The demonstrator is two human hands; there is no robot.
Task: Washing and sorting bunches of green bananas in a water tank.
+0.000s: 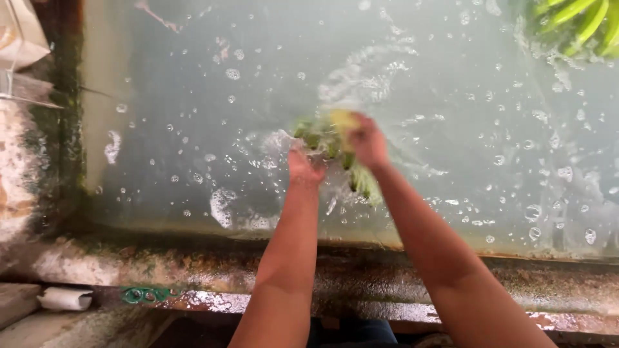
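Both hands are closed on the cluster of small green bananas [335, 145] — the left hand [304, 166] clasps it from below, the right hand [367, 142] wraps it from above, with something pale yellow at its fingertips, too blurred to name. That bunch sits half under the cloudy grey-green wash water [451, 116], well out from the tank's near edge. Froth and bubbles ring the grip, so there's scrubbing going on. My read: done well, this wants the lower hand steady as an anchor while the upper one works round each fruit — firm, not crushing. Up and right of the grip floats another hand of green bananas [580, 26]. Just toward the body runs the rusty, mossy tank rim [193, 270].
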